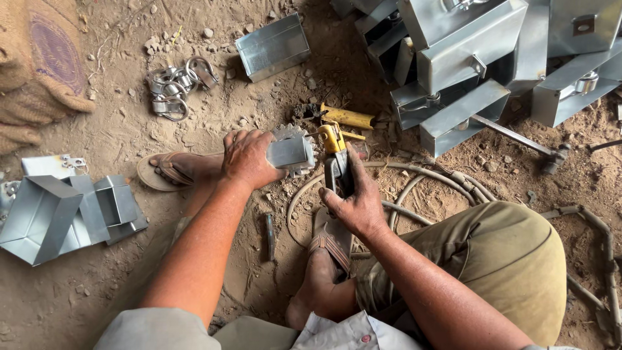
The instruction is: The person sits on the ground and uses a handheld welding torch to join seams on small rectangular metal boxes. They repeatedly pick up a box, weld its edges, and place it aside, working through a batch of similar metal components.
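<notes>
Grey sheet metal, a small folded box point(289, 152), sits under your left hand point(248, 159), low on the dirt floor point(110, 298) between your feet. Your palm presses down over its near end, fingers curled round the top edge, holding it against a toothed steel gear point(293, 134) that pokes out just behind. Your right hand point(358, 204) is wrapped tight round the dark grip of an electrode holder point(336, 159), its yellow head point(333, 137) pointing straight at the right end of the box, close to touching; I can't tell if it makes contact. A pale cable point(414, 172) loops from the holder across the dirt past your right knee point(512, 253). Your left foot in a sandal point(170, 172) lies just left of the box, your right foot point(327, 259) right below the holder. Just beyond the gear lies a yellow-handled tool point(348, 117). Up right, finished boxes point(463, 48) are stacked in a heap, with a hammer point(521, 139) beside them. One more box point(273, 46) sits alone up top, ring clamps point(175, 84) to its left. Folded blanks point(65, 214) lie far left, a sack point(39, 65) above them.
</notes>
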